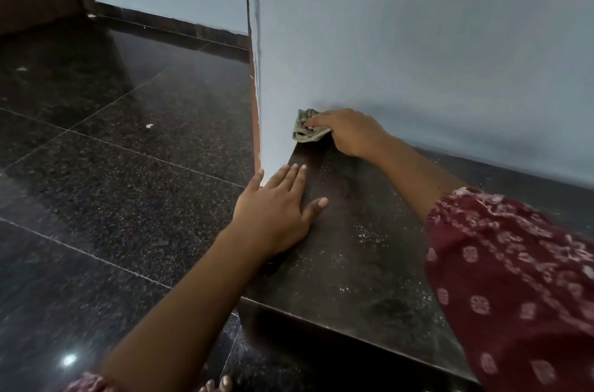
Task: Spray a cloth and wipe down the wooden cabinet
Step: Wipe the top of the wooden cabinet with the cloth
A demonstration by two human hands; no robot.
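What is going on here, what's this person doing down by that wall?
A person is wiping a low dark cabinet top with a cloth. Their right hand holds the bunched cloth at the far corner of the top, where it meets the pale blue wall. Their left hand rests flat, fingers straight, on the top near its left edge. Pale dusty specks show on the surface nearer the camera. No spray bottle is in view.

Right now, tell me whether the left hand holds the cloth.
No, the left hand lies flat on the dark surface; the right hand grips the cloth.
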